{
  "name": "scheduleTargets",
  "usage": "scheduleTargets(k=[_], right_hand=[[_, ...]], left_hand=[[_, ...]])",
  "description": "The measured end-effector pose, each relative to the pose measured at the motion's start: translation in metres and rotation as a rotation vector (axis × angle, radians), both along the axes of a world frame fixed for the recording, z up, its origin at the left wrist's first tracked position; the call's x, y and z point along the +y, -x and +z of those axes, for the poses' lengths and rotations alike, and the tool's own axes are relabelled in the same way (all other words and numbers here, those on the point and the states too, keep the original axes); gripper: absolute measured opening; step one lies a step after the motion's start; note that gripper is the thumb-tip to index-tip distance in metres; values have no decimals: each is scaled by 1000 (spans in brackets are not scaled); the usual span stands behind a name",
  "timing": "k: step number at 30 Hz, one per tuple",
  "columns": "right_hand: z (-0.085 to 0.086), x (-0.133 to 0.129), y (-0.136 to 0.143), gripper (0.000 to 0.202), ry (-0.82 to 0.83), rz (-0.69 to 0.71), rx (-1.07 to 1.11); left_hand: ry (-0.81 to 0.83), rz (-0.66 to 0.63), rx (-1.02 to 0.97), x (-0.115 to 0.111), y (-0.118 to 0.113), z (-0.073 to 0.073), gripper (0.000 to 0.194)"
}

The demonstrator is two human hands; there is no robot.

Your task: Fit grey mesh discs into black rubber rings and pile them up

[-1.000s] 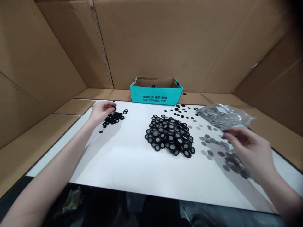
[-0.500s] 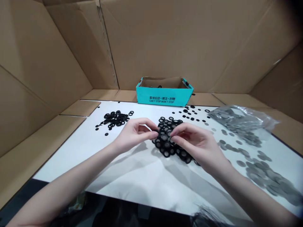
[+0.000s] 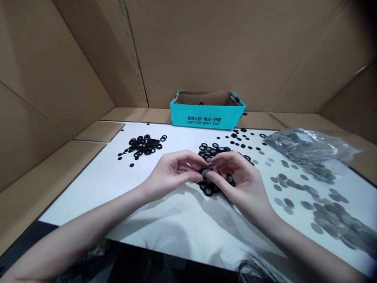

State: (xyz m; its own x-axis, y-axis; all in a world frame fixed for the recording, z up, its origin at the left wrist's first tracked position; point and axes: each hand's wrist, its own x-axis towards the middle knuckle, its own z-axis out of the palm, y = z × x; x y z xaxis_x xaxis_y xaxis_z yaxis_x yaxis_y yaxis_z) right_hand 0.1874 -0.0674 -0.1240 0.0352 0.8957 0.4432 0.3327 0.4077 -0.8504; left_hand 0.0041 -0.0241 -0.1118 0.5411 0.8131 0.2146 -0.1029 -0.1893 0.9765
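Over the middle of the white table (image 3: 118, 196), my left hand (image 3: 173, 171) pinches a black rubber-looking ring (image 3: 202, 171) between thumb and fingers. My right hand (image 3: 243, 177) meets it from the other side, its thumb pressed on a thin grey disc (image 3: 205, 173) at the ring's face. Whether the disc sits fully inside the ring cannot be made out under the fingertips. Directly beneath and behind both hands lies a heap of black rings with grey centres (image 3: 208, 192), partly hidden by my right hand.
Loose black rings (image 3: 144, 145) are piled at left. Grey discs (image 3: 338, 220) spread over the right side, below a clear plastic bag (image 3: 306, 145) of more discs. A turquoise box (image 3: 206, 117) stands at the back, and small black discs (image 3: 243, 146) lie near it. Cardboard walls (image 3: 220, 47) surround the table.
My right hand has moved left, bringing its fingertips against the ring in my left hand. The gap between the hands has closed. The view has shifted slightly.
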Motion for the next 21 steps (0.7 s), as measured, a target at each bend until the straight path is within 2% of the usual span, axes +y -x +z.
scheduleTargets(k=[3, 8, 15, 21], right_hand=[[0, -2, 1, 13, -7, -16, -44], [0, -5, 0, 15, -3, -32, -92], [0, -6, -2, 17, 47, -7, -62], [-3, -6, -4, 23, 52, 16, -75]], left_hand=[[-19, 3, 44, -1, 0, -2, 22], [-222, 44, 135, 1, 2, -2, 16], [-344, -47, 192, 1, 1, -1, 18], [-351, -28, 201, 0, 0, 0, 18]])
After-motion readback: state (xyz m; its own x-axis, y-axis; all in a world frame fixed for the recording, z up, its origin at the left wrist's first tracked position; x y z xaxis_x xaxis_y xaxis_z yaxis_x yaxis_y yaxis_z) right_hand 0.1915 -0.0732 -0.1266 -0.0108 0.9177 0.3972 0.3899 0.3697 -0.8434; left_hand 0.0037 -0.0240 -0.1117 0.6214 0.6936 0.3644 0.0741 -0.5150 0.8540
